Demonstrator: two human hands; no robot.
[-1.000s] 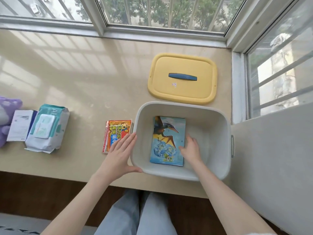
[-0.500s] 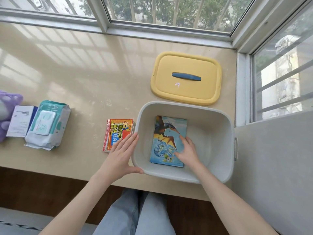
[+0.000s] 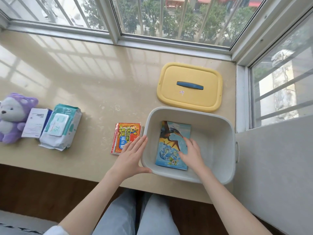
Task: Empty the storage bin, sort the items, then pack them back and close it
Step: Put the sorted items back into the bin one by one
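Observation:
A grey storage bin (image 3: 218, 136) stands open on the sill at the right. Flat on its floor lies a blue dinosaur book (image 3: 171, 141). My right hand (image 3: 190, 152) is inside the bin, fingers spread and resting on the book's right half. My left hand (image 3: 131, 156) lies with straight fingers against the bin's outer left wall, thumb at its near corner. The yellow lid (image 3: 189, 86) with a blue handle lies behind the bin. Orange packets (image 3: 124, 136) sit just left of the bin.
Further left on the sill are a wipes pack (image 3: 60, 127), a white box (image 3: 34, 122) and a purple plush bear (image 3: 11, 117). Window frames bound the back and right. A grey wall (image 3: 274, 167) stands right of the bin. My legs are below the sill edge.
My right hand slid from the book's right edge onto its cover. The view shifted, bringing the plush bear fully into sight. My left hand stayed on the bin.

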